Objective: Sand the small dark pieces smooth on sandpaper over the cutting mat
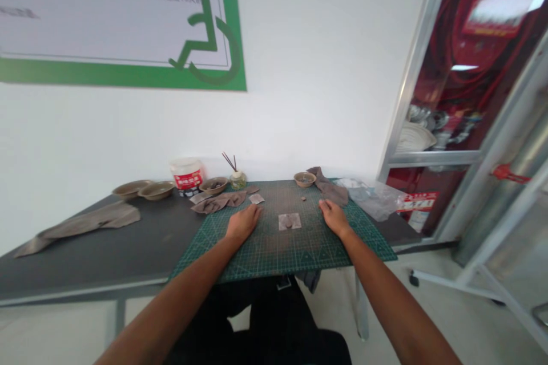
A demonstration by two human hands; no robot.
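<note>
A lump [288, 222] already lies on the pale square [296, 219] between the side edges of the cutting mat [368, 236], a smaller bit [303, 199] lies off it, and left hand [243, 222] and right hand [334, 217] curl, contents unclear.

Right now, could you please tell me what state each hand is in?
Left hand: curled closed; whether anything is inside cannot be told.
Right hand: loosely curled, nothing visibly held; whether fully closed cannot be told.
</note>
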